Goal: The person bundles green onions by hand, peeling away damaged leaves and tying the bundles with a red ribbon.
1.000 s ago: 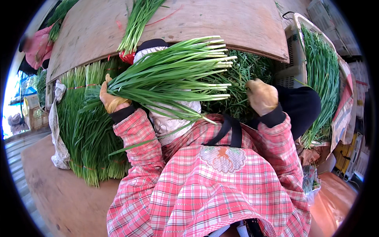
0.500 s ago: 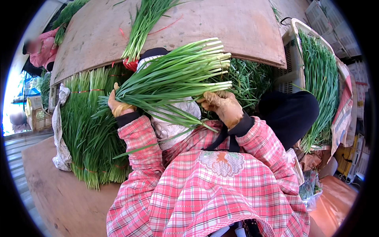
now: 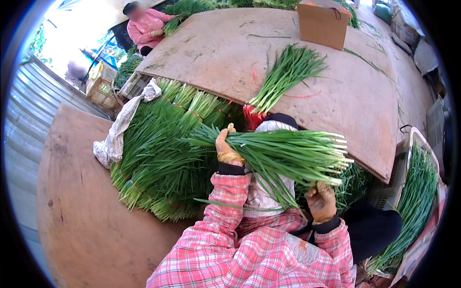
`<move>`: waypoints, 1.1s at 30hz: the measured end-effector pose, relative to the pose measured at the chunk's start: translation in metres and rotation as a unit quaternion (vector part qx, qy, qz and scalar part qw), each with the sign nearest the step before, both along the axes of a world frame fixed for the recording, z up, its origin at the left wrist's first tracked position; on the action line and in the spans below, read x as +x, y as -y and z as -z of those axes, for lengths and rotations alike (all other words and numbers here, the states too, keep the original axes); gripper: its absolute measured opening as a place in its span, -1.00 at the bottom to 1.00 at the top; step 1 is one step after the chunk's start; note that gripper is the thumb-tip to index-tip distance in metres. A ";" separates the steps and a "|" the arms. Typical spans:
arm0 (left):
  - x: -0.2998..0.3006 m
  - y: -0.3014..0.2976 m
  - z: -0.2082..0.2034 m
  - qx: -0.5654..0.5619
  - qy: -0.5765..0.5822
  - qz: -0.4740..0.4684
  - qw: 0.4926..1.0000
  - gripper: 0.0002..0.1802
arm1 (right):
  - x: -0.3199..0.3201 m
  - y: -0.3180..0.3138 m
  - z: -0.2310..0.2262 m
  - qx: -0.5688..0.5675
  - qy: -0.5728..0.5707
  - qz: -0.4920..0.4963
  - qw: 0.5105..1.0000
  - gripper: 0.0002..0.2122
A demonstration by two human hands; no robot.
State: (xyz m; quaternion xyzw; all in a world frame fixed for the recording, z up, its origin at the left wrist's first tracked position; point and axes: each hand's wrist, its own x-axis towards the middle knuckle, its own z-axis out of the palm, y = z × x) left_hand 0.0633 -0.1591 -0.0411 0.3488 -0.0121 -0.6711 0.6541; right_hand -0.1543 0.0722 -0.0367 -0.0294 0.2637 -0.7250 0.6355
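My left hand, in a thin yellowish glove, is wrapped round the leafy part of a big bunch of garlic chives. The bunch lies sideways above my lap, its pale cut ends pointing right and its long leaves drooping over my forearm. Just below those pale ends is my right hand in a stained glove, fingers curled and pinched together. What sits between its fingertips is too small to make out. A smaller loose pile of chives lies on the wooden board in front, stem ends toward me.
Tied chive bundles are stacked at my left beside a white cloth. Red ties hang at the board's near edge. A crate of chives stands at right, a cardboard box on the board. A person in pink works far left.
My view has swung left, so everything appears shifted right and down. The bunch has levelled out, and my right hand stays below its pale ends.
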 end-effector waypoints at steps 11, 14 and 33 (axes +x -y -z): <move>-0.002 0.014 0.002 -0.094 0.067 0.044 0.992 -0.76 | -0.039 -0.026 -0.027 0.126 -0.368 -0.083 0.917 -0.85; 0.011 0.019 0.009 -0.144 0.069 0.112 0.981 -0.81 | -0.063 -0.036 -0.048 0.191 -0.546 -0.177 0.796 -0.81; 0.010 0.009 -0.023 -0.090 0.109 0.134 0.981 -0.57 | -0.017 0.003 -0.013 -0.006 -0.785 -0.050 0.618 -0.71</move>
